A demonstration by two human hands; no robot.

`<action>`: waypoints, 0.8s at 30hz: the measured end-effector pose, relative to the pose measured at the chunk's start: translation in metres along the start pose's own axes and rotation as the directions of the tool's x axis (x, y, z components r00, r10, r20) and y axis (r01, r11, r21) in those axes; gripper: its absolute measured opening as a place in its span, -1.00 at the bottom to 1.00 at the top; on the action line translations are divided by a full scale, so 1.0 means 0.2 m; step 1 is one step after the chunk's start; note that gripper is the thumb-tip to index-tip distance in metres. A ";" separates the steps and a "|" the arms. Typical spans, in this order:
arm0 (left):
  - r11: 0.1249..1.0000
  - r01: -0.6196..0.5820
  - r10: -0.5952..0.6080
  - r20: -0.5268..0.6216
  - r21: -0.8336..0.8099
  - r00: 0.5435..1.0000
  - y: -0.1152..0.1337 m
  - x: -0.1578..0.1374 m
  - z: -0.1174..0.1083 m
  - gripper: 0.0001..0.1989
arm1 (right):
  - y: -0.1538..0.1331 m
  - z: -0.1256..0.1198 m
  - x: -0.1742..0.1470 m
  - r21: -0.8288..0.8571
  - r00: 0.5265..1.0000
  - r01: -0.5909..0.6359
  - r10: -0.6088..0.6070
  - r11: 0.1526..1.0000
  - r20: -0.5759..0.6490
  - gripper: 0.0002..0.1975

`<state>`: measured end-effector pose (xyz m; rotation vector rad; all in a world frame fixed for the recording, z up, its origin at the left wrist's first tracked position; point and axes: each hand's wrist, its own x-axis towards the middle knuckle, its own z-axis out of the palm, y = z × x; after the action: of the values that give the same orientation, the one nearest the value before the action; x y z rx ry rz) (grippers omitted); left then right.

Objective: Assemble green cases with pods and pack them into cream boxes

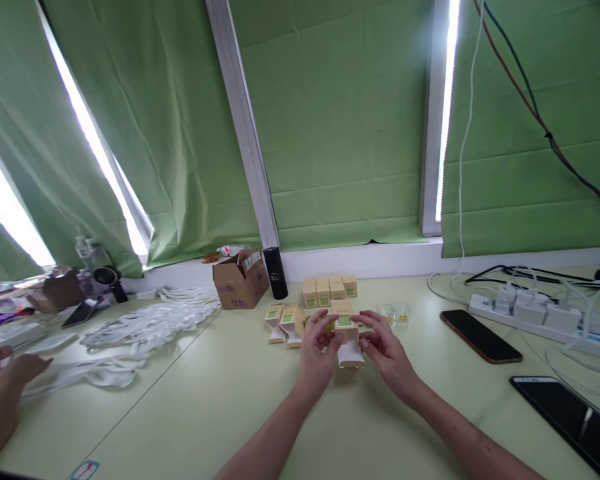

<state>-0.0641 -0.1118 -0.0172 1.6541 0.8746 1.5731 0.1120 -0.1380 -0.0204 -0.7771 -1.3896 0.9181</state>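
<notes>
So the small kraft carton (348, 336) with the green square is in both hands, in front of and to the right of the big cardboard box (237, 287). Left hand (318, 350) has thumb and fingers pinched on one side of it, right hand (386, 350) has the other side — a white-lined flap hangs open toward the person. Also to the right of that cardboard box: a black bottle (276, 273) just beside it, a group of similar little cartons (325, 291) farther along, and some clear containers (394, 313) past those. Two open cartons (284, 319) sit in front of it, a bit to the right. White straps (155, 321) are heaped to its left — and a co-worker's hand (24, 368) is beyond them.
</notes>
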 end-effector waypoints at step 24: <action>1.000 0.007 -0.007 0.005 0.022 1.000 0.02 -0.02 0.03 -0.70 | 0.03 0.02 0.02 0.007 0.995 -0.005 0.006 1.000 -0.098 -0.63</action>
<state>-0.0591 -0.1181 -0.0155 1.6673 0.8975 1.5593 0.1082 -0.1314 -0.0234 -0.8104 -1.2984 0.8771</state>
